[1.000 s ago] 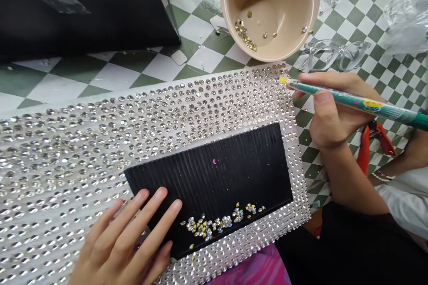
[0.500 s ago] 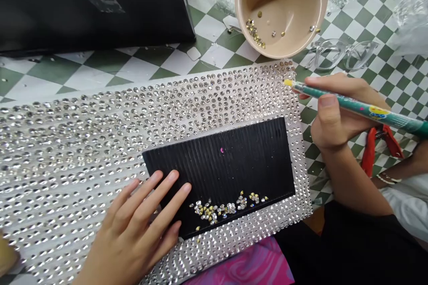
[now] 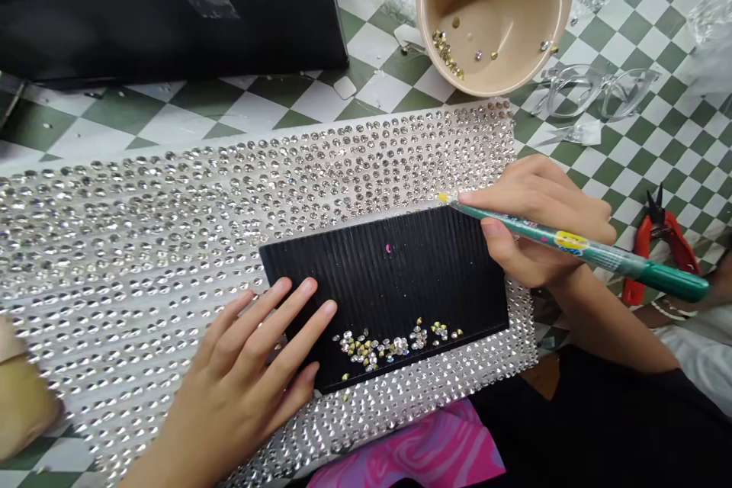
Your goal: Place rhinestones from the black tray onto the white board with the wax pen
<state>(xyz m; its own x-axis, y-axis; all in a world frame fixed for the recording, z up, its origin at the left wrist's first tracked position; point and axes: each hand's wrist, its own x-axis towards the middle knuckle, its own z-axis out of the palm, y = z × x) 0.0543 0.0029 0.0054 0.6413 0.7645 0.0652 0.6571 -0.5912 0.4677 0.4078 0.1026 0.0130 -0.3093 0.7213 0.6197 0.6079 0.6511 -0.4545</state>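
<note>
My right hand point(image 3: 540, 221) grips a green pen-like stick point(image 3: 577, 242) with a yellow tip. That tip is over the far edge of a black ridged tray point(image 3: 394, 274), beside the rows of stones. Fingers spread, my left hand point(image 3: 257, 366) rests on the tray's left end. Loose pointed-back rhinestones point(image 3: 366, 351), clear with gold backs, lie along the tray's near side. Beneath the tray is a white sheet point(image 3: 171, 259) covered in rows of clear rhinestones. Whether a stone sits on the yellow tip is too small to tell.
A beige bowl point(image 3: 497, 15) with a few rhinestones stands at the back. Near it lie clear glasses point(image 3: 595, 90) and red-handled pliers point(image 3: 660, 236). A black box point(image 3: 171, 8) occupies the back left. Another person's arm point(image 3: 675, 313) shows at the right edge.
My right hand has moved left and nearer, bringing the stick's yellow tip from the sheet's right end to the tray's far edge. My left hand stays on the tray. The view has shifted slightly.
</note>
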